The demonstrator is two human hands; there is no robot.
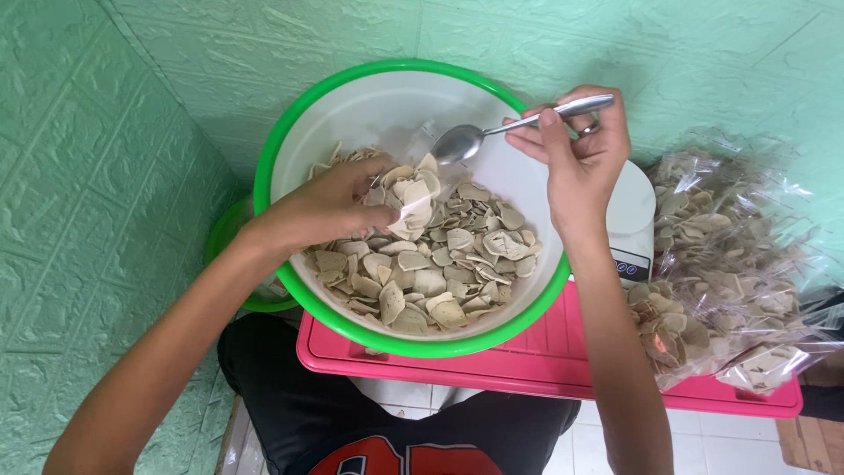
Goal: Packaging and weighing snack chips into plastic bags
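A white bowl with a green rim [352, 97] holds many pale, flat chips [457, 255]. My left hand [321, 207] reaches into the bowl from the left, its fingers closed on a small bunch of chips. My right hand [580, 154] is raised over the bowl's right side and grips a metal spoon [492, 132] by its handle. The spoon's empty scoop points left, above the chips.
The bowl sits on a pink plastic stool [545, 361]. A white kitchen scale [633, 220] stands right of the bowl. Clear bags filled with chips [730, 264] lie at the right. A second green bowl [224, 242] peeks out at the left. Green embossed walls surround everything.
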